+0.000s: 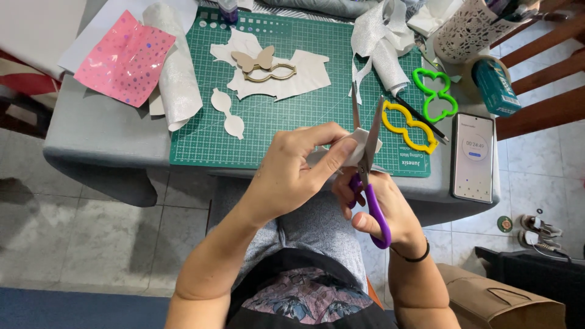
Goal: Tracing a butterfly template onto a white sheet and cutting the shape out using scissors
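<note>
Both hands work over the lap at the table's near edge: left hand [292, 176] pinches a white sheet piece [353, 149], right hand [384, 210] grips purple scissors [368, 183], blades spread around it. Cutting looks underway; closing the blades along the outline seems next.

A purple handle is seen on the scissors [370, 183]. The cutting mat [286, 116] is green with a pale grid. The sheet [125, 59] is pink with dots. One template [409, 127] is yellow, another template [434, 94] bright green.
</note>
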